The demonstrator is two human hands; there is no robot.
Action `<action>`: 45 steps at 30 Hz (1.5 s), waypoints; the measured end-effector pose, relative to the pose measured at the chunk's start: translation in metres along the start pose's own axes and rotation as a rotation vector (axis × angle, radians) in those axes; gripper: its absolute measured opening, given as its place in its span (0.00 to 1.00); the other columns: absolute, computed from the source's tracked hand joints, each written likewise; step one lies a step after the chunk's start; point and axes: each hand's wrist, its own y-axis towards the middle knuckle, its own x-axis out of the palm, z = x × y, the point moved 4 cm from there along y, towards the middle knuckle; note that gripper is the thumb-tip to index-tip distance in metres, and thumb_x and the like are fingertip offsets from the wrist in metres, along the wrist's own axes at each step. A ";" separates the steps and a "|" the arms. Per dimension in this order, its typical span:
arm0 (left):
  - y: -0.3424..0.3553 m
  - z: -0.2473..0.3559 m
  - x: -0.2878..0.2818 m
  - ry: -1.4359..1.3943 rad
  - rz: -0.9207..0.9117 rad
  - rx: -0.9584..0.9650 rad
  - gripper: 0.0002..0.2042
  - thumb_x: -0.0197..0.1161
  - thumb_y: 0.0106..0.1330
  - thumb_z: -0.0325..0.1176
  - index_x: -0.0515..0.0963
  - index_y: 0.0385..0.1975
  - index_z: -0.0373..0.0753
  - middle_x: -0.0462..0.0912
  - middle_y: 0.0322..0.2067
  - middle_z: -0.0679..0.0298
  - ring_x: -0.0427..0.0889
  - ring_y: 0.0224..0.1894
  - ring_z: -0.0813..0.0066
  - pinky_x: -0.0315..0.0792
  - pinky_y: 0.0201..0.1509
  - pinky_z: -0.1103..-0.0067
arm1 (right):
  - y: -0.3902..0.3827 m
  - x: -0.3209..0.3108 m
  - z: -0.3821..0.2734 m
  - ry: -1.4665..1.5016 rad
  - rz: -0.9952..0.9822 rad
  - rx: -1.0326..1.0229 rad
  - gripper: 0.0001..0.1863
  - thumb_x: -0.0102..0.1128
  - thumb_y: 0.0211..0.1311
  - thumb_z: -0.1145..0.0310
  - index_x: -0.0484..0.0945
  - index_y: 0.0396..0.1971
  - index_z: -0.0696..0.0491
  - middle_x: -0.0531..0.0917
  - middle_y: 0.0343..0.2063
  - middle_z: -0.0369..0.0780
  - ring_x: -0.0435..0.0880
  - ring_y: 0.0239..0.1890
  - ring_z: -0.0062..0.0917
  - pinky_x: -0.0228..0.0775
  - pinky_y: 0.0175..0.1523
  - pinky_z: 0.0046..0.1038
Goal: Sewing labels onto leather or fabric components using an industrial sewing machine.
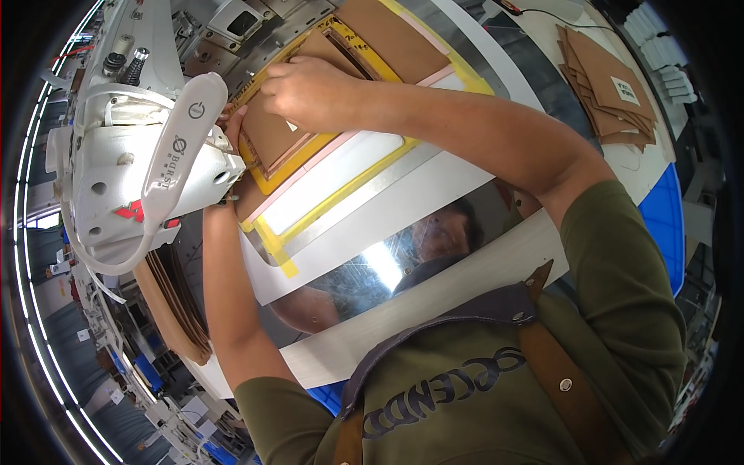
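Observation:
My right hand [310, 94] is over a brown panel [273, 139] set in a yellow-edged template frame [310, 149]. Its fingers are curled and pressed together at the panel's far side; whatever they pinch is too small to make out. My left hand [235, 128] is at the left edge of the same panel, mostly behind the white sewing machine head [124, 174]. Only part of its thumb and fingers shows, so its grip is hidden. A small white label [291, 125] on the panel peeks out below my right hand. Another brown panel [391, 35] lies farther right.
A stack of brown panels [608, 85] lies at the far right, the top one with a white label. More brown pieces [174, 310] stand at the left, below the machine head. A shiny metal plate [372, 271] lies before my body. A blue bin [665, 225] is at the right.

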 end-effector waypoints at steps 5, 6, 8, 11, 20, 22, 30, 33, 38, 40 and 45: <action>0.003 0.006 0.008 -0.146 -0.052 -0.106 0.10 0.78 0.68 0.35 0.87 0.41 0.38 0.86 0.40 0.66 0.81 0.37 0.81 0.75 0.48 0.81 | 0.001 0.000 -0.002 -0.021 -0.012 0.001 0.08 0.74 0.50 0.68 0.89 0.32 0.49 0.86 0.38 0.34 0.82 0.54 0.29 0.78 0.56 0.34; 0.004 0.010 0.010 -0.185 -0.044 -0.121 0.09 0.78 0.68 0.35 0.87 0.39 0.38 0.86 0.40 0.66 0.80 0.36 0.82 0.75 0.47 0.81 | -0.001 0.000 -0.001 -0.023 -0.013 0.004 0.08 0.74 0.50 0.68 0.89 0.32 0.49 0.86 0.38 0.34 0.82 0.54 0.29 0.78 0.56 0.34; 0.003 0.017 0.004 0.008 -0.070 -0.105 0.06 0.74 0.70 0.30 0.87 0.41 0.38 0.88 0.39 0.63 0.85 0.38 0.75 0.77 0.49 0.76 | -0.004 0.000 0.002 -0.034 -0.018 0.020 0.08 0.74 0.50 0.69 0.89 0.33 0.49 0.86 0.38 0.34 0.82 0.54 0.29 0.78 0.57 0.34; 0.000 0.010 -0.014 0.220 -0.098 -0.072 0.05 0.69 0.72 0.26 0.87 0.44 0.38 0.90 0.39 0.60 0.88 0.43 0.68 0.80 0.53 0.71 | -0.004 0.001 0.000 -0.020 -0.027 0.018 0.07 0.73 0.51 0.70 0.89 0.32 0.49 0.86 0.39 0.33 0.82 0.54 0.29 0.78 0.57 0.34; -0.056 -0.048 -0.101 0.293 -0.224 0.040 0.12 0.66 0.73 0.25 0.85 0.54 0.38 0.89 0.52 0.58 0.86 0.55 0.63 0.76 0.64 0.67 | -0.002 -0.003 0.000 -0.051 -0.081 0.019 0.08 0.74 0.51 0.69 0.90 0.34 0.49 0.86 0.38 0.33 0.81 0.54 0.27 0.75 0.57 0.34; -0.079 -0.036 -0.086 0.312 -0.244 0.064 0.13 0.65 0.73 0.25 0.85 0.56 0.37 0.88 0.54 0.58 0.85 0.58 0.62 0.75 0.67 0.67 | 0.000 -0.002 -0.003 -0.054 -0.059 0.004 0.08 0.74 0.51 0.69 0.90 0.34 0.49 0.86 0.38 0.32 0.81 0.54 0.27 0.74 0.56 0.33; -0.056 0.079 -0.041 0.213 -0.406 0.221 0.25 0.60 0.75 0.26 0.74 0.73 0.40 0.76 0.74 0.62 0.68 0.78 0.64 0.52 0.86 0.66 | -0.003 -0.007 0.000 -0.053 -0.032 -0.022 0.05 0.73 0.54 0.69 0.89 0.32 0.48 0.86 0.38 0.32 0.81 0.54 0.27 0.72 0.55 0.33; -0.053 0.074 -0.042 0.295 -0.403 0.290 0.24 0.60 0.76 0.27 0.75 0.72 0.38 0.77 0.73 0.61 0.71 0.77 0.63 0.57 0.84 0.66 | -0.001 -0.005 -0.003 -0.050 -0.062 -0.016 0.05 0.72 0.54 0.69 0.89 0.32 0.48 0.85 0.37 0.32 0.81 0.54 0.27 0.72 0.54 0.33; -0.046 0.071 -0.030 0.235 -0.353 0.293 0.21 0.61 0.77 0.27 0.77 0.68 0.37 0.80 0.69 0.59 0.75 0.73 0.61 0.63 0.81 0.67 | -0.002 -0.004 0.000 -0.030 -0.037 -0.010 0.04 0.70 0.55 0.70 0.89 0.31 0.49 0.85 0.36 0.33 0.81 0.53 0.28 0.72 0.55 0.35; -0.043 0.068 -0.028 0.189 -0.329 0.285 0.20 0.61 0.77 0.27 0.78 0.67 0.36 0.82 0.67 0.57 0.77 0.71 0.60 0.65 0.79 0.67 | -0.002 -0.004 0.000 -0.020 -0.032 -0.005 0.03 0.70 0.55 0.70 0.89 0.30 0.49 0.85 0.36 0.34 0.81 0.52 0.28 0.73 0.55 0.35; -0.042 0.070 -0.024 0.198 -0.270 0.279 0.16 0.60 0.77 0.26 0.81 0.62 0.34 0.83 0.65 0.56 0.79 0.70 0.61 0.66 0.79 0.67 | -0.003 -0.003 0.002 0.005 -0.011 0.005 0.03 0.70 0.55 0.70 0.88 0.29 0.50 0.85 0.36 0.34 0.82 0.52 0.29 0.73 0.56 0.35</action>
